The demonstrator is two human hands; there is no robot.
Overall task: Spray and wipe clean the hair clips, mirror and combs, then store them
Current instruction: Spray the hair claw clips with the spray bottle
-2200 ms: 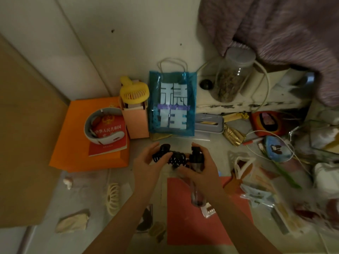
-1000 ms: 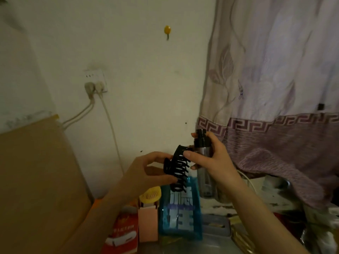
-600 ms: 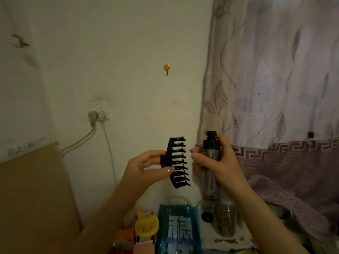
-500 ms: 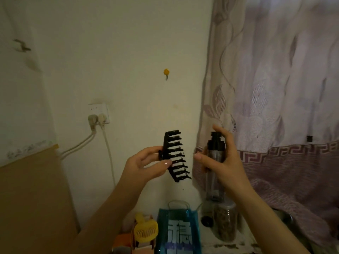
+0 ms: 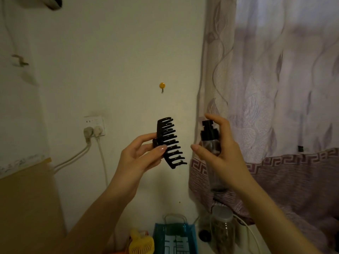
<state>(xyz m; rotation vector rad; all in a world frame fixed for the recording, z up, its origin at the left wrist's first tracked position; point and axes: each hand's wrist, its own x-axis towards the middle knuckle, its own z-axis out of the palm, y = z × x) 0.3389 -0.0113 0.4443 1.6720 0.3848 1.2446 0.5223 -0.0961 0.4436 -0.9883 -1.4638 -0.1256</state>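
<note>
Toothed blk plastic claw clip (image 5: 168, 142), clear spray bottle (image 5: 211, 142)

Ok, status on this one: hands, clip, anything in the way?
Left hand pinching black claw clip, teeth toward the bottle. Right hand gripping spray bottle, forefinger on pump. Clear gap between them.

The clip (image 5: 169, 142) you hold looks like glossy black plastic, its teeth catching small highlights. Your bottle (image 5: 212, 154) has a matt black plastic pump head over a clear, smooth body; whether that body is glass or plastic cannot be told. Behind them the wall (image 5: 119, 52) is matt painted plaster, slightly scuffed. The curtain (image 5: 275, 107) is thin woven cloth, sheer above and denser along its patterned band. The bag (image 5: 176, 239) below is shiny translucent blue plastic, the fan (image 5: 141, 244) smooth yellow plastic, and the jar (image 5: 222, 230) clear with a pale lid.
</note>
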